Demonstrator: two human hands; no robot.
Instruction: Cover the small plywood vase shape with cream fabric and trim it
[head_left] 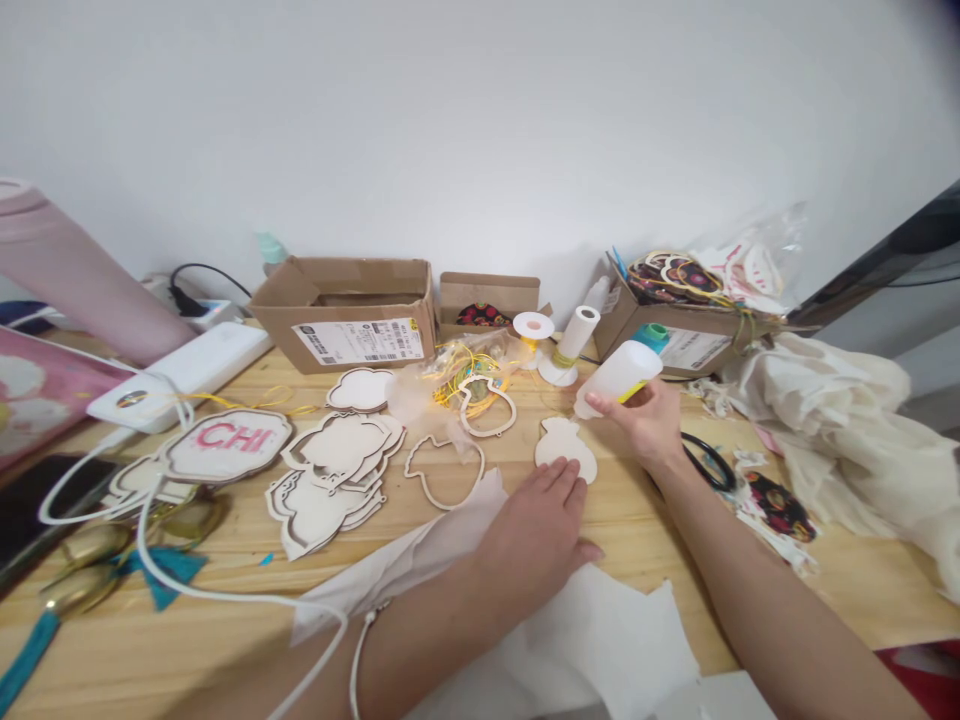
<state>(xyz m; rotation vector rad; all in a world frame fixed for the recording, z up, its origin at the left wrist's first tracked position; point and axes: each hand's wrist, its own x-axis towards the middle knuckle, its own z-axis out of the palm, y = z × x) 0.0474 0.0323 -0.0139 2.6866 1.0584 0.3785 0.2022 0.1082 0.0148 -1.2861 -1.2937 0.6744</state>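
Note:
My left hand [540, 525] lies flat, its fingers stretched over the lower part of a white vase-shaped cutout [559, 440] on the wooden table. In my right hand [652, 420] is a white glue bottle [619, 375] with a yellow label, tilted so its base points up and to the right. The bottle's lower end is close above the top of the cutout; whether they touch I cannot tell. Thin outline frames [487, 408] lie to the left. White paper or cloth [600, 630] spreads beneath my left wrist.
Stacked wooden cutouts [337, 470] and a CHI plaque [229, 445] lie left. Cardboard boxes [345, 310] line the wall, with white spools [577, 335] and tangled yellow string [476, 375] before them. Cream fabric [832, 420] is heaped right. A white cable [217, 590] crosses near my left forearm.

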